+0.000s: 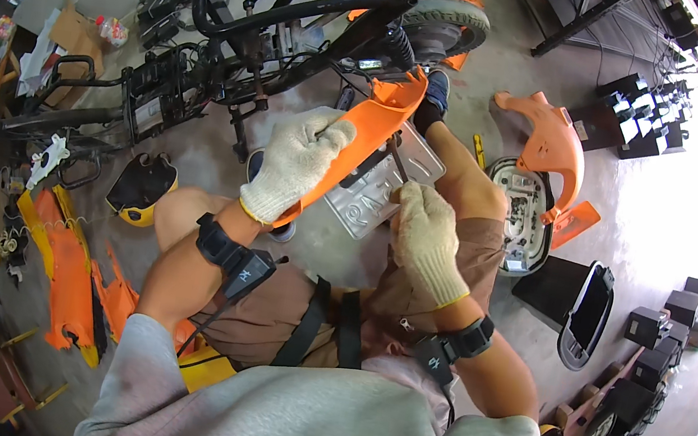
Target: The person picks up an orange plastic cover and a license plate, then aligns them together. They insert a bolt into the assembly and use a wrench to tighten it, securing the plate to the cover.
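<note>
the gloved right hand [426, 239] is curled around a slim dark tool [397, 160]; apart from it, the gloved left hand [298, 163] is clamped on a long orange panel [374, 126]. the panel, smooth, curved, with a notched far end, slants over a silver embossed plate [374, 202], before a black motorcycle frame [339, 48].
</note>
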A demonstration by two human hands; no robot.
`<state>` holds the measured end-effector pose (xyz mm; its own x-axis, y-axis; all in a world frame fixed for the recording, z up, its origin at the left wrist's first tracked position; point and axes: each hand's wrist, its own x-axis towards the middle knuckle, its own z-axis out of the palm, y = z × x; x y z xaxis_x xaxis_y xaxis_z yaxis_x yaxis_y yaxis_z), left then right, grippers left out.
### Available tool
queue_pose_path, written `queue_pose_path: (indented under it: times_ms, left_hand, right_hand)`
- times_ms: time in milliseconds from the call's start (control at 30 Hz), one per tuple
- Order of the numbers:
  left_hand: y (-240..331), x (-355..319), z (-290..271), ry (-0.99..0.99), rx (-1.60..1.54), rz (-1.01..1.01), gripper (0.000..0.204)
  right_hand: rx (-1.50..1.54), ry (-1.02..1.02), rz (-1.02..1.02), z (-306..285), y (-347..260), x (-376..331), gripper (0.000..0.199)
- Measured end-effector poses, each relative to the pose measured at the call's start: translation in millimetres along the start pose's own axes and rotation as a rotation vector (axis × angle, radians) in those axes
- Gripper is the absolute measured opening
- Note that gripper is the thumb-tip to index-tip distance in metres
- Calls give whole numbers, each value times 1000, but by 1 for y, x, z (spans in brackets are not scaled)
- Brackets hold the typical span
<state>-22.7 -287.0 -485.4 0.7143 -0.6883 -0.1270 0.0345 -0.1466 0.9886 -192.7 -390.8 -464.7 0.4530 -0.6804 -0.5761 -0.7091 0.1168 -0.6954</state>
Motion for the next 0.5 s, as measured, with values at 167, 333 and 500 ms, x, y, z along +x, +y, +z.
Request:
queue_pose_path:
  times_ms: [167, 333, 500]
  left_hand:
    - [-12, -4, -1, 24, -87, -6, 18]
    - [-11, -3, -2, 105, -152, -160, 20]
    - [5, -1, -3, -78, -82, 0, 23]
  right_hand:
    - [68, 145, -9, 35, -6, -18, 41]
    - [159, 50, -79, 30, -9, -16, 43]
    - [-84, 169, -251, 23, -2, -20, 41]
